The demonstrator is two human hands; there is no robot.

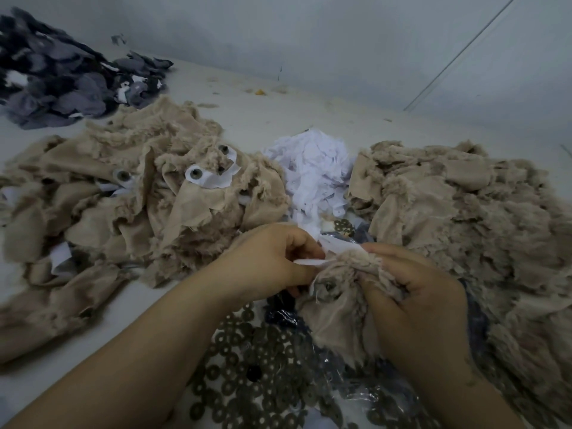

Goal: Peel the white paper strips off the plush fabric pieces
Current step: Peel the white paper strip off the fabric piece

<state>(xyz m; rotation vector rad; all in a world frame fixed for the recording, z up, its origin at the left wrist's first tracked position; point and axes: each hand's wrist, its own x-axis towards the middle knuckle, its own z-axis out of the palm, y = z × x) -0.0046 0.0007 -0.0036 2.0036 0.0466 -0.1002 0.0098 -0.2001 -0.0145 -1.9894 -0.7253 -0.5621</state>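
Note:
A beige plush fabric piece (337, 308) hangs between my hands at the lower middle. My right hand (424, 301) grips its furry upper edge. My left hand (272, 261) pinches a white paper strip (309, 261) that sticks out from the piece's top left. A round eye is visible on the piece below the strip. How much of the strip still sticks to the fabric is hidden by my fingers.
A pile of beige plush pieces with white paper and eyes (130, 196) lies at the left, another beige pile (470, 218) at the right. Crumpled white paper (312, 168) is heaped behind my hands. Several dark washers (257, 366) lie below. Grey fabric scraps (58, 78) sit far left.

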